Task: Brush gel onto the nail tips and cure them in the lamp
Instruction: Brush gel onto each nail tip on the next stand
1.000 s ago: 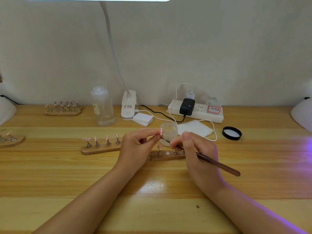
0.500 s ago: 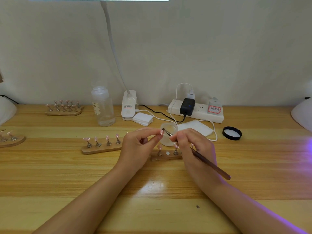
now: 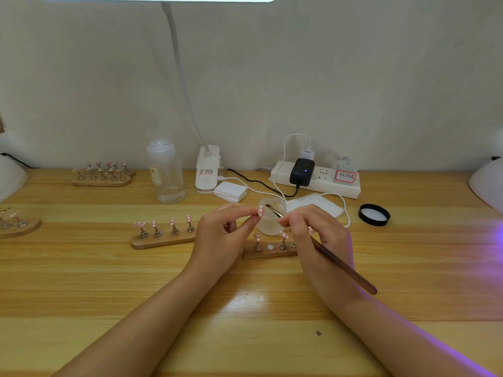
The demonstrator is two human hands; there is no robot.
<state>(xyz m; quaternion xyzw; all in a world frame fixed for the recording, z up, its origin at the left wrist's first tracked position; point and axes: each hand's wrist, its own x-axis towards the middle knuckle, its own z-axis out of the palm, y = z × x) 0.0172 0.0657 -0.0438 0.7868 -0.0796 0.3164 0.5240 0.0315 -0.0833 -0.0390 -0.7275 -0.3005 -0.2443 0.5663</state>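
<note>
My left hand (image 3: pixel 223 235) pinches a pink nail tip (image 3: pixel 260 211) on its stand, held up beside the frosted gel jar (image 3: pixel 269 223). My right hand (image 3: pixel 315 235) grips a brown brush (image 3: pixel 343 265); its metal tip reaches over the open jar mouth, close to the nail tip. Below my hands lies a wooden holder (image 3: pixel 268 251) with pink tips and one bare magnet spot. A second wooden holder (image 3: pixel 160 238) with several pink tips sits to the left. Purple light (image 3: pixel 498 235) glows at the right edge; the curing lamp itself is out of view.
At the back stand a clear liquid bottle (image 3: pixel 166 172), a clip lamp base (image 3: pixel 207 170), white pads (image 3: pixel 230 191), a power strip (image 3: pixel 315 178) with cables, and a cloth (image 3: pixel 315 204). The black jar lid (image 3: pixel 374 214) lies right. More tip holders (image 3: pixel 102 175) sit far left.
My right hand has raised the brush tip from below the nail tip up over the jar mouth. The handle now points more steeply down right. My left hand keeps the tip still.
</note>
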